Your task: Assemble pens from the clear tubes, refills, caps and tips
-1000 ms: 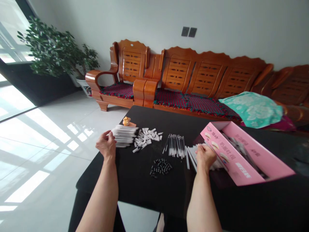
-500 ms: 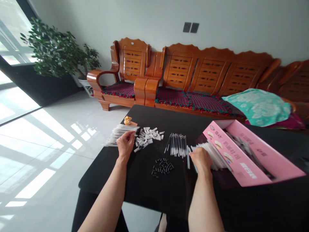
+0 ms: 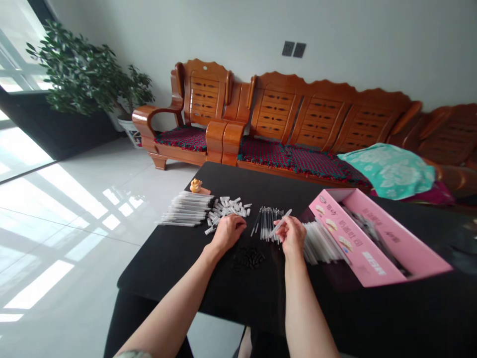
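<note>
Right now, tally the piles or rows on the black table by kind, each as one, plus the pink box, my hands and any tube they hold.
White cap pile: 1
Black piece pile: 1
Thin rod row: 1
Plain white tube row: 1
Dark-ended white tube stack: 1
Pink box: 1
Held tube: 1
Left hand, right hand: 2
Total: 9

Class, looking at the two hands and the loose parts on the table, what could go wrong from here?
The left hand is beside the white caps; a careless brush might scatter them.

The white tube in the right hand appears above the thin refills; dropped, it could disturb them.

The small black pieces lie loose between the forearms and might get swept aside.
</note>
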Tool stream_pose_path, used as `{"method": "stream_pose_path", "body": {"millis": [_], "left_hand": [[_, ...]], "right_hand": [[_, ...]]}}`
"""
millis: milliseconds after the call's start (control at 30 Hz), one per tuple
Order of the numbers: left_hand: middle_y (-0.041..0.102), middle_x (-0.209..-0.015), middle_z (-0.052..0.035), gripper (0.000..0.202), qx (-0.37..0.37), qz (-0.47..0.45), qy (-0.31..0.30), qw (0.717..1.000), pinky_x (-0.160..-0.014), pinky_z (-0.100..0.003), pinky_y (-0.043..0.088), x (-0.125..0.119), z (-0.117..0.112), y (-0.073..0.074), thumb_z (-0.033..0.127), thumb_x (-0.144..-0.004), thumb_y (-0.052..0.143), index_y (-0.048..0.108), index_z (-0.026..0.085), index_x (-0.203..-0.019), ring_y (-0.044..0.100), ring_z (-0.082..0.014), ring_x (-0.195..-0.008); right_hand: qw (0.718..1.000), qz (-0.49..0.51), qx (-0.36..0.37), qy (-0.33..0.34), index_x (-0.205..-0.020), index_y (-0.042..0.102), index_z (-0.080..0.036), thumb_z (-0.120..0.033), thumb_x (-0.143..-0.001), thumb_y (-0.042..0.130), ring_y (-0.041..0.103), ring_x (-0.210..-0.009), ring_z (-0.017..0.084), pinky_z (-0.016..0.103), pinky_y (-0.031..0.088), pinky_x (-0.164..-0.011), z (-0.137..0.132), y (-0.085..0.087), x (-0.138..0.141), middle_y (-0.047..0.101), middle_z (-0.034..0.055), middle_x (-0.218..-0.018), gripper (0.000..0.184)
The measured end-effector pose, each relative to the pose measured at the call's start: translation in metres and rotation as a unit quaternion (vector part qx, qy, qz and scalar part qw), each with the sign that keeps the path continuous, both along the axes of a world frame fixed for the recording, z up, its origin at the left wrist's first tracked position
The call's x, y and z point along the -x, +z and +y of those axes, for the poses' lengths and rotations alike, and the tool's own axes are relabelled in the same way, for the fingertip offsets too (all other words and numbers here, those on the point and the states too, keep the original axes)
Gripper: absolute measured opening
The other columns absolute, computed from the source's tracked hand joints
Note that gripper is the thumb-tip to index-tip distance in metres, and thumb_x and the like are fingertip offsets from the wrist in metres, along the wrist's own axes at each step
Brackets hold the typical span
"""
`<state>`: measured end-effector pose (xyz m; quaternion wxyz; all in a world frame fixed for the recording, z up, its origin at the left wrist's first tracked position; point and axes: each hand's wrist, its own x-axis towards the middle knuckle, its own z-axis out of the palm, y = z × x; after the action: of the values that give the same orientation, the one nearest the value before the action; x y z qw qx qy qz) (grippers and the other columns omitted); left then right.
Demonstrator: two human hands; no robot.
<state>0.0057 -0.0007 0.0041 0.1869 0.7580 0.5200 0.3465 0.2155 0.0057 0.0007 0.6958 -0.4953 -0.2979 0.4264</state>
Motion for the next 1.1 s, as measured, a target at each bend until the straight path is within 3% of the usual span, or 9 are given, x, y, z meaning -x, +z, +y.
{"method": "stream_pose_path", "body": {"millis": [167,400,533,667,833,1100], "left_hand": [[0.065,-0.083,-0.0028,0.016,0.032,0.083,-0.017,0.996,-0.064,-0.024,0.043,-0.021,-0.003,-0.012,0.034,-0.077,0.071,0.071,0.020,-0.085,0.061,-0.0151,-0.070],[0.064,-0.084,-0.0067,0.019,0.020,0.162,-0.005,0.987,-0.064,-0.025,0.042,-0.024,-0.006,-0.015,0.024,-0.087,0.052,0.067,0.017,-0.080,0.062,-0.0167,-0.070],[0.066,-0.081,-0.0083,0.018,0.014,0.130,0.070,0.989,-0.065,-0.027,0.043,-0.016,-0.003,-0.017,0.019,-0.085,0.050,0.066,0.015,-0.078,0.063,-0.0181,-0.069],[0.067,-0.071,-0.0043,0.014,0.009,0.010,0.169,0.986,-0.067,-0.025,0.044,0.006,0.003,-0.015,0.020,-0.082,0.055,0.066,0.016,-0.075,0.063,-0.0164,-0.067],[0.062,-0.056,0.0022,0.017,0.040,-0.111,0.108,0.987,-0.058,-0.022,0.043,0.028,0.004,-0.008,0.029,-0.087,0.052,0.064,0.018,-0.081,0.057,-0.0122,-0.049],[0.063,-0.063,0.0010,0.014,0.017,-0.073,0.047,0.996,-0.065,-0.023,0.042,0.024,0.002,-0.010,0.024,-0.087,0.051,0.063,0.018,-0.081,0.059,-0.0137,-0.061]], "right_hand": [[0.999,0.000,-0.033,0.013,-0.076,0.056,-0.016,-0.039,-0.071,0.070,0.055,-0.031,0.012,0.016,0.031,-0.025,0.001,-0.005,0.004,0.071,0.0044,-0.058,0.028],[0.999,0.010,-0.040,0.020,-0.093,0.062,-0.012,-0.031,-0.068,0.075,0.061,-0.039,0.013,0.019,0.045,-0.031,0.003,-0.011,0.004,0.073,0.0052,-0.065,0.033],[0.998,0.032,-0.044,0.029,-0.093,0.065,-0.011,-0.028,-0.067,0.076,0.065,-0.045,0.014,0.020,0.050,-0.037,0.004,-0.014,0.000,0.074,0.0062,-0.069,0.032],[0.994,0.083,-0.063,0.019,-0.090,0.063,-0.013,-0.028,-0.065,0.079,0.069,-0.051,0.016,0.022,0.054,-0.042,0.006,-0.014,-0.004,0.075,0.0069,-0.072,0.033],[0.988,0.119,-0.094,-0.012,-0.089,0.062,-0.014,-0.030,-0.065,0.079,0.071,-0.055,0.018,0.025,0.057,-0.046,0.006,-0.011,-0.009,0.076,0.0067,-0.071,0.033],[0.987,0.126,-0.102,-0.015,-0.089,0.062,-0.015,-0.031,-0.067,0.079,0.071,-0.057,0.017,0.025,0.057,-0.048,0.006,-0.010,-0.013,0.076,0.0060,-0.072,0.032]]}}
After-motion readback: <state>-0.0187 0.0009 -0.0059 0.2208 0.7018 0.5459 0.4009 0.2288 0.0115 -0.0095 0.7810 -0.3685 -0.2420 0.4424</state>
